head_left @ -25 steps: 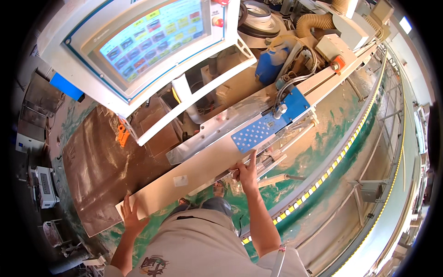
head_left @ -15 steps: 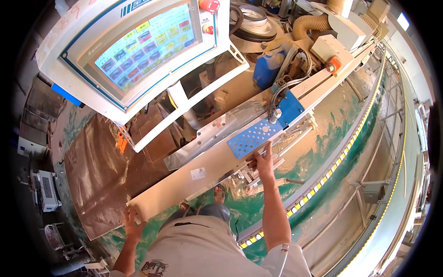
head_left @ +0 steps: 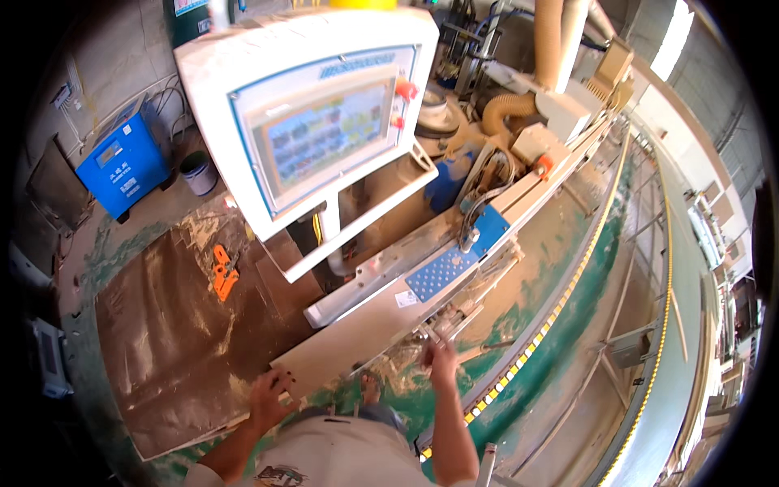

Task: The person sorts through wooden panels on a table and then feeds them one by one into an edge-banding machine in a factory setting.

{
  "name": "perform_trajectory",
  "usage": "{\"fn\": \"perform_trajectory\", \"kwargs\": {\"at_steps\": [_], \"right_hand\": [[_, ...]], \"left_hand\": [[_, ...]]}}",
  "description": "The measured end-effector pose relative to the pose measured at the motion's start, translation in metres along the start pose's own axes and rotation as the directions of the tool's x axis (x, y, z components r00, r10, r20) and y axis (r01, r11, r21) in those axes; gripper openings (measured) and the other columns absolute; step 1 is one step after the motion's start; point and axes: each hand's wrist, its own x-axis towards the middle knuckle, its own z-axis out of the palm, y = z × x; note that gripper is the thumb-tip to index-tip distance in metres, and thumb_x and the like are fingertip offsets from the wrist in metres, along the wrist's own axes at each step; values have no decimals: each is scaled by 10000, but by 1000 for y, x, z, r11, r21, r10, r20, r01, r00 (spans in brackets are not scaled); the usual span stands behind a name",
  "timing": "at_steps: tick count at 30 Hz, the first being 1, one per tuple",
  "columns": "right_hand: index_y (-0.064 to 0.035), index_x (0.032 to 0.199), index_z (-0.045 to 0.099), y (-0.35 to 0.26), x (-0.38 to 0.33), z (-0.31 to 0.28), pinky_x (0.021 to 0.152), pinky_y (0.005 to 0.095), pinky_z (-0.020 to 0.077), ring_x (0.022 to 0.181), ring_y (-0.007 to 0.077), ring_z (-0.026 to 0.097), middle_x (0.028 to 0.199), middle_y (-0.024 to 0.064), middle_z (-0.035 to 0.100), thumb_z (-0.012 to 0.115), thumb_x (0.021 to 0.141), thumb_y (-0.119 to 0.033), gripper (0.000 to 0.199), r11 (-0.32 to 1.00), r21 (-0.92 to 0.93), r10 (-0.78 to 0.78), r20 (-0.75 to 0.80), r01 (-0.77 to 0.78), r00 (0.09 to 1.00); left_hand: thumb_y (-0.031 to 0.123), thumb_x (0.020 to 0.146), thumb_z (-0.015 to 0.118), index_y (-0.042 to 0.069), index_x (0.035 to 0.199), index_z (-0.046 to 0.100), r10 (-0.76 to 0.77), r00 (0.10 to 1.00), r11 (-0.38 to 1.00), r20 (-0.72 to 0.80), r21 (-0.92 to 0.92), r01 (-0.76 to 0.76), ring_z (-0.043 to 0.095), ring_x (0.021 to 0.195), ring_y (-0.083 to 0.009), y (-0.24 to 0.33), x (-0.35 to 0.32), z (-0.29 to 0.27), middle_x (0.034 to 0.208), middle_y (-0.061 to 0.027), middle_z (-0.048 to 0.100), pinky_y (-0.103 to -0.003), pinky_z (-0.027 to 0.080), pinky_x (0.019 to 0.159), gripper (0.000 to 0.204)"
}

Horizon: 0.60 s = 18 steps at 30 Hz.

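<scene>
Brown sheet [head_left: 170, 341]: lies on the left grip's [head_left: 277, 394] outer side, well clear of the right grip [head_left: 440, 357].

Control console [head_left: 324, 134]: stands ahead of both grips, beyond the board.

Board [head_left: 349, 345]: long, flat and tan. It extends obliquely forward and to the right from the left grip, with its near end at that hand and the right grip just beside its right-hand long edge. Handling, by judgement: stiff along its length, moderate in weight, awkward because of that length. The smooth face, possibly dusty, may let fingers slip; corners and long edges would be the parts most easily chipped. Take hold at the near end, spanning both corners, and support one long edge farther forward; avoid lifting by one end alone.

Metal bar [head_left: 349, 299]: runs along the board's far side, ahead of the left grip.

Perforated plate [head_left: 441, 274]: blue, ahead of the right grip; the board appears to pass beneath it.

Left grip: fingers spread and slightly bent, not clenched, in contact with the board's near end.

Right grip: fingers bent, near the metal fittings [head_left: 462, 316]. Blur prevents telling whether it is open or closed, or touching the board.

Label [head_left: 406, 299]: white, on the board, forward of the left grip, next to the plate.
</scene>
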Motion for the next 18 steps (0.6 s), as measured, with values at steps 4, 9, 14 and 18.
{"fn": "perform_trajectory", "kwargs": {"at_steps": [4, 9, 14, 18], "right_hand": [[20, 1193, 664, 32, -143, -4, 479, 277, 433, 532, 128, 559, 704, 46, 621, 600, 980, -179, 299, 989, -99, 105, -12, -105, 994], [21, 1244, 650, 69, -277, -48, 485, 277, 438, 562, 120, 579, 731, 45, 636, 611, 995, -173, 318, 972, -138, 162, -196, -191, 967], [19, 1248, 658, 75, -374, -69, 544, 280, 490, 600, 117, 604, 790, 46, 673, 599, 979, -174, 336, 968, -111, 161, -410, -225, 898], [6, 1226, 667, 132, -432, -129, 571, 291, 520, 619, 130, 635, 802, 63, 689, 607, 969, -179, 322, 973, -205, -17, -525, -107, 851]], "left_hand": [[329, 669, 843, 164, 1005, 702, 263, 961, 965, -83, 4, -263, 550, 1082, -290, 15, 50, -12, 1131, -58, 575, -472, 419, 898, 400], [294, 638, 859, 150, 795, 609, 393, 914, 906, -98, -129, -403, 549, 1031, -290, 33, 98, 27, 1018, -48, 570, -466, 407, 829, 328], [132, 587, 849, 81, 697, 562, 453, 876, 847, -165, -229, -480, 585, 848, -375, 64, 125, 58, 858, -121, 601, -493, 462, 735, 312], [202, 724, 831, 16, 753, 548, 451, 891, 880, -59, -138, -455, 590, 822, -399, 26, 160, 113, 843, -161, 595, -511, 475, 737, 340]]}}
